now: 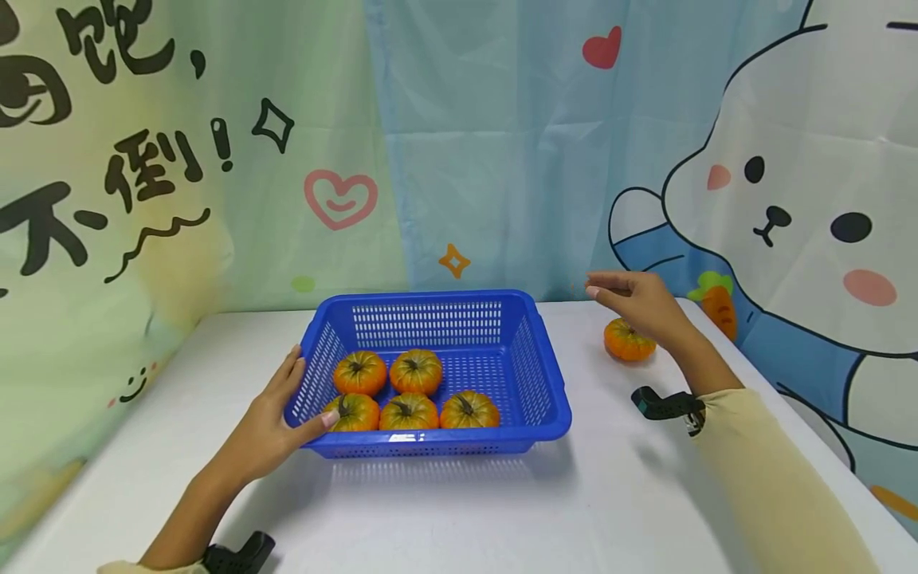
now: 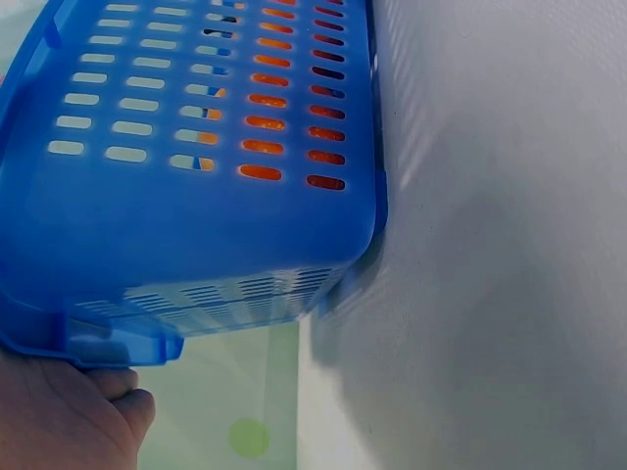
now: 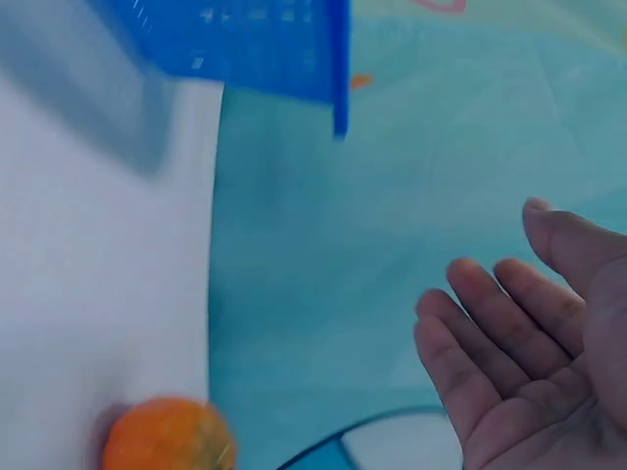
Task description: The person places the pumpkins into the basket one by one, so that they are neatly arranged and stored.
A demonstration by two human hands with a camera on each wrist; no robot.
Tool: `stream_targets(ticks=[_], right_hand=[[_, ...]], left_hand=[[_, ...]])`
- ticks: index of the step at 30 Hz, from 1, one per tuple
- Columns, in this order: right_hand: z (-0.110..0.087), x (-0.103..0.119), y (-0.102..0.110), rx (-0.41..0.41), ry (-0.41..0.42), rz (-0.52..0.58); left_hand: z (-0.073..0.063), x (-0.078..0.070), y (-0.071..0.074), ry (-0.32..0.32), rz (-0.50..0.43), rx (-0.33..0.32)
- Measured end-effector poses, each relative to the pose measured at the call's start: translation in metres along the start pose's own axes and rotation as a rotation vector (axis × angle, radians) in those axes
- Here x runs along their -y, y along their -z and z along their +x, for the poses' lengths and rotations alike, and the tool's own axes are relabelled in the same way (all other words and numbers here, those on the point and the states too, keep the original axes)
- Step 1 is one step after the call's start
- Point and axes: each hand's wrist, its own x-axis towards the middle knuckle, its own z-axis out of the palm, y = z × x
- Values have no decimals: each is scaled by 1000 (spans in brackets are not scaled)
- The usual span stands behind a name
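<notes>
A blue plastic basket [image 1: 459,436] with slotted walls stands on the white table. Several small orange-and-green pumpkins [image 1: 417,371] lie inside it, mostly toward its left and front. My left hand [image 1: 267,426] grips the basket's left front corner, thumb over the rim and fingers along the left side. In the left wrist view, part of that hand [image 2: 64,416] shows under the basket's rim. Above a lone pumpkin [image 1: 628,343] at the back right hovers my right hand [image 1: 638,304], holding nothing. The right wrist view shows its palm and loosely bent fingers [image 3: 509,323], apart from the pumpkin [image 3: 171,436].
The white table [image 1: 445,510] reaches back to a printed cloth backdrop [image 1: 495,159] with hearts, writing and a cartoon animal. Black wrist devices [image 1: 663,404] are strapped to both wrists. The lone pumpkin lies to the right of the basket, near the table's back edge.
</notes>
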Motion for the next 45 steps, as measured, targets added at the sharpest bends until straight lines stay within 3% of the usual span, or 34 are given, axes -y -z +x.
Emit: stream_targets(ticks=[12,20,26,36,45], right_hand=[[-12,-64,11,-178,-104,75],[-10,-90,5,-182,-230,89],[-2,-115,-3,-169,-377,117],[-4,-118,-15,-67,-435,135],[4,-121,-25,-95,-501,174]], left_hand=[[0,0,0,0,-3,-1],[0,0,0,-5,-6,-1],[1,1,-1,-6,-8,-2],[-2,4,-3,-7,-13,1],[0,1,0,-1,-4,-3]])
